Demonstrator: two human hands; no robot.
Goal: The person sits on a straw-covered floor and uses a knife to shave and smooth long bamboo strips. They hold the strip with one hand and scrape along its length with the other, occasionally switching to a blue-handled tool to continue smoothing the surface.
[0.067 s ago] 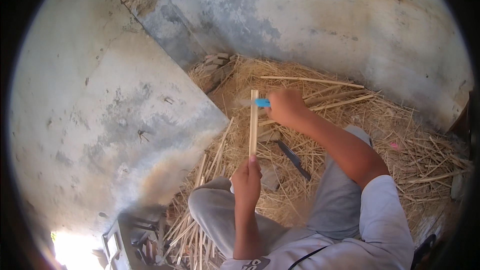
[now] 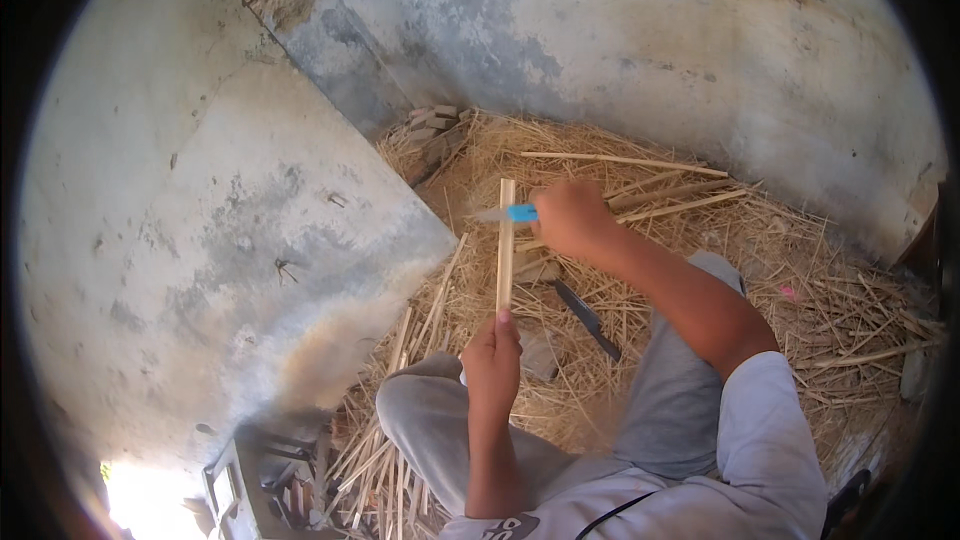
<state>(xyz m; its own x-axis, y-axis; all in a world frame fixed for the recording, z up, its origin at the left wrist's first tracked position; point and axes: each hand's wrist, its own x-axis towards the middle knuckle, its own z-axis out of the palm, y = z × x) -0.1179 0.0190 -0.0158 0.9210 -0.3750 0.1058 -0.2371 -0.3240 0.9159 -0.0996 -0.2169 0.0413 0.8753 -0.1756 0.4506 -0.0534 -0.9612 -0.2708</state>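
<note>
My left hand (image 2: 492, 360) grips the lower end of a pale flat wooden stick (image 2: 505, 245), holding it upright over my knee. My right hand (image 2: 568, 218) is closed around a knife with a blue handle (image 2: 520, 212); its blade crosses the stick near the top end. My grey trouser legs (image 2: 430, 430) are below, on a floor covered with shavings.
A dark blade tool (image 2: 586, 318) lies on the straw-like shavings (image 2: 760, 270) by my right leg. Long cut sticks (image 2: 625, 160) lie further back. Stained concrete walls (image 2: 200, 240) rise left and behind. A bundle of thin sticks (image 2: 385, 480) and a dark metal object (image 2: 270, 485) sit bottom left.
The knife in my right hand has shifted slightly along the top of the stick; my left hand holds its position.
</note>
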